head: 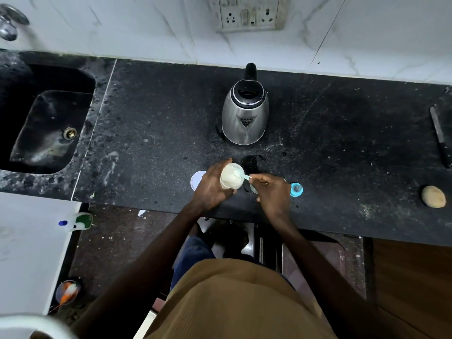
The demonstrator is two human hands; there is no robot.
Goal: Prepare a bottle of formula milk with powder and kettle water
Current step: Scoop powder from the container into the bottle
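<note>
Black counter (146,118) | left grip (210,189) curled round powder jar (231,178) | right grip (272,192) pinching scoop (244,176) inside jar

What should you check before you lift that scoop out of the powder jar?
1. Is the powder jar steady? The left hand holds it round its side: ok.
2. Is the scoop held firmly? The right hand pinches its handle, with the bowl in the powder: ok.
3. Is the scoop level? Its bowl is sunk in the powder: cannot tell.
4. Is the white lid out of the way? It lies on the counter, left of the jar: ok.
5. Is the kettle near? It stands upright behind the hands: ok.
6. Is the counter dry? There is a wet patch between kettle and jar: not ok.
</note>
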